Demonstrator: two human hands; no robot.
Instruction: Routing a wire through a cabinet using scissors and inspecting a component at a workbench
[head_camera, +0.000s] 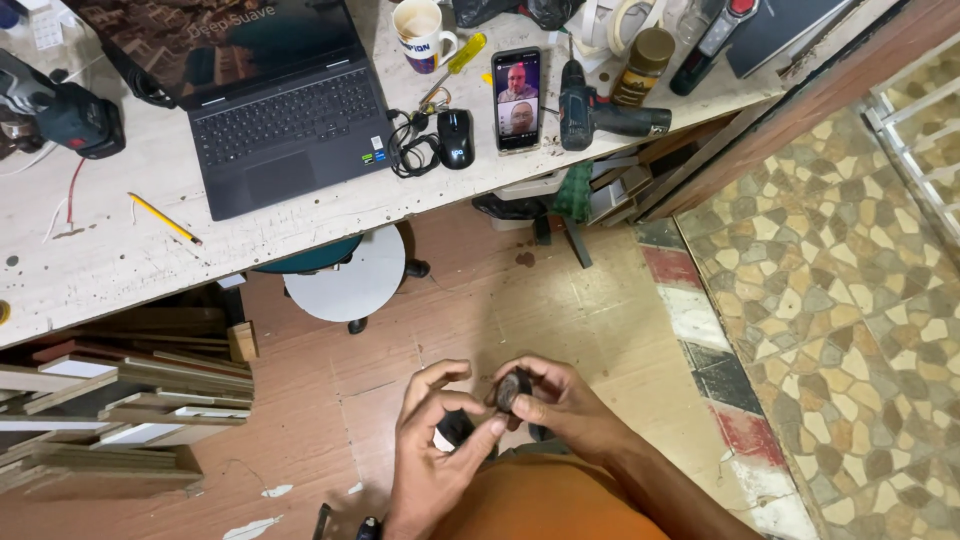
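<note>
Head view: both hands low centre, over the floor, well clear of the table (90, 260). Right hand (560, 405) closed around a small dark round part (514, 390), held at the fingertips. Left hand (435, 440) half open, thumb and forefinger touching the same part's edge, other fingers loose. On the table: open laptop (270, 95), black mouse (456, 138), phone (516, 100), cordless drill (600, 115), mug (422, 32), yellow pencil (165, 220). Round stool (350, 280) under the table edge.
</note>
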